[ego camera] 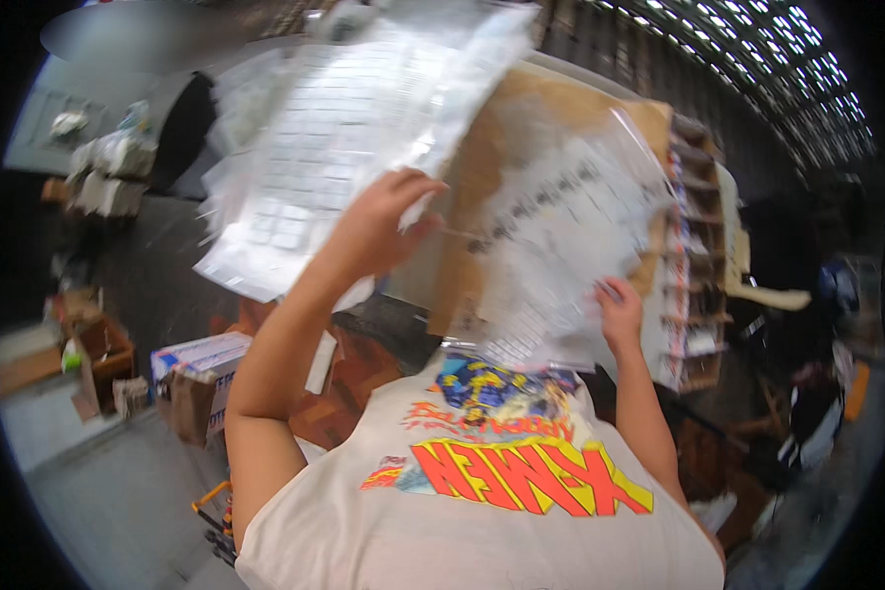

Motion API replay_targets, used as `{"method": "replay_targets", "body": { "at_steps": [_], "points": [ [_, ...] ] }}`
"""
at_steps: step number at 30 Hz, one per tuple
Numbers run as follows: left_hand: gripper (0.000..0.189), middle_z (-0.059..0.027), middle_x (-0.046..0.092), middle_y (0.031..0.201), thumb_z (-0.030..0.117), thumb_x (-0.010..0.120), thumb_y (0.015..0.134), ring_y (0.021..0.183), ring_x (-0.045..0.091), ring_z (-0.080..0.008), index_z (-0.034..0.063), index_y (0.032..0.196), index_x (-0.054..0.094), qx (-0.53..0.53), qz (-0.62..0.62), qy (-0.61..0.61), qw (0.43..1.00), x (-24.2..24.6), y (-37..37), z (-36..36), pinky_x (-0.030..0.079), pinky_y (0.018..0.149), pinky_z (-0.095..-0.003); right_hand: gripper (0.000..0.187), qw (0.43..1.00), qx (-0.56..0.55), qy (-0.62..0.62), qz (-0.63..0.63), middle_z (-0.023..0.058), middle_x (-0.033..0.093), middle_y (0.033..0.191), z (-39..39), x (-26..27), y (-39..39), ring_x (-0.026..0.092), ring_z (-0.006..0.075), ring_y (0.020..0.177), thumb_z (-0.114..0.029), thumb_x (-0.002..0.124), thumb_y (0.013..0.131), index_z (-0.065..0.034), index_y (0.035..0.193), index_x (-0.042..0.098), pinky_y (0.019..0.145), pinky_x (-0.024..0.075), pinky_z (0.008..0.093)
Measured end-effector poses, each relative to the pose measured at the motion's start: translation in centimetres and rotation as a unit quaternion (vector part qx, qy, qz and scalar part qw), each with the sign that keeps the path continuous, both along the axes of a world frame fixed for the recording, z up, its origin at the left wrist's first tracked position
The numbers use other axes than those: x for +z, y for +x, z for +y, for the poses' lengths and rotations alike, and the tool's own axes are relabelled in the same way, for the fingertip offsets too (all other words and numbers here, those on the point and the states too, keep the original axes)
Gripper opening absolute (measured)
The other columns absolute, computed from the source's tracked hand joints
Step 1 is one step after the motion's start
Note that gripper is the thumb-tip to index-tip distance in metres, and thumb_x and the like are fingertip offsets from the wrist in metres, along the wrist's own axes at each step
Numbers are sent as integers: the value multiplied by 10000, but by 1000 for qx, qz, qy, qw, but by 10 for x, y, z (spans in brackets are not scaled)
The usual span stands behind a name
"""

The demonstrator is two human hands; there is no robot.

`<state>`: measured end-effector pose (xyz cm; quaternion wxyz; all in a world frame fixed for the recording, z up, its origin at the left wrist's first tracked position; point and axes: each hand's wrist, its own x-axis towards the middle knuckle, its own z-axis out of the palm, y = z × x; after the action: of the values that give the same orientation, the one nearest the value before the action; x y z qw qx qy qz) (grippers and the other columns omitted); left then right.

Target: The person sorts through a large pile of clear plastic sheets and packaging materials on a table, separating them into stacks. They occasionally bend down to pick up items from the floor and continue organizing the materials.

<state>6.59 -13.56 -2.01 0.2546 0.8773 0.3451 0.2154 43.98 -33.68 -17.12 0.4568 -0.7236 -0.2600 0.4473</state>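
A clear plastic bag with small pale pieces and dark marks inside lies on a sheet of brown cardboard or paper before me. At its lower right edge, my right hand has its fingers closed on the plastic. My left hand is over the gap between this bag and a large plastic sheet at the left, which shows rows of small pale rectangles. Something whitish shows between my left thumb and fingers; blur hides whether they grip it. More clear plastic bags lie under that sheet's left side.
A divided cardboard rack stands along the right side. At lower left are a printed carton, a brown paper bag and an open cardboard box. Wrapped white bundles sit at upper left.
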Motion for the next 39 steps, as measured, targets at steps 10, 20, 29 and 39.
{"method": "replay_targets", "body": {
  "at_steps": [10, 20, 29, 39],
  "points": [
    [203, -111, 701, 839, 69, 672, 842, 669, 637, -130, -34, 1015, 694, 62, 11, -348, 935, -23, 39, 22, 529, 596, -325, 223, 999, 40, 19, 19, 122, 712, 1071, 23, 30, 11, 726, 233, 904, -111, 698, 933, -3, 1126, 676, 749, 594, 350],
    [460, -238, 682, 1192, 337, 728, 936, 1095, 656, -384, -38, 1194, 657, 436, 239, 239, 834, -13, -113, 110, 502, 948, -378, 570, 894, 27, -64, -443, 151, 570, 1392, 48, -42, 62, 509, 342, 1296, -312, 796, 818, -70, 1293, 594, 1096, 391, 440],
    [491, -175, 614, 1302, 117, 804, 831, 1214, 595, -327, 20, 1279, 626, 96, 0, 67, 993, -67, 108, -38, 473, 1031, -427, 210, 925, 84, 125, -349, 165, 693, 973, 26, -13, 12, 682, 337, 915, -49, 715, 803, -44, 1004, 656, 788, 535, 422],
    [1228, -265, 349, 1557, 84, 940, 625, 1439, 382, -362, -40, 1572, 169, 110, -12, -123, 986, -175, 103, -3, 337, 1189, -403, 200, 924, 109, 259, -259, 148, 712, 1012, -19, 26, -40, 715, 315, 893, 98, 590, 819, -4, 985, 629, 780, 570, 357]
  ]
}}
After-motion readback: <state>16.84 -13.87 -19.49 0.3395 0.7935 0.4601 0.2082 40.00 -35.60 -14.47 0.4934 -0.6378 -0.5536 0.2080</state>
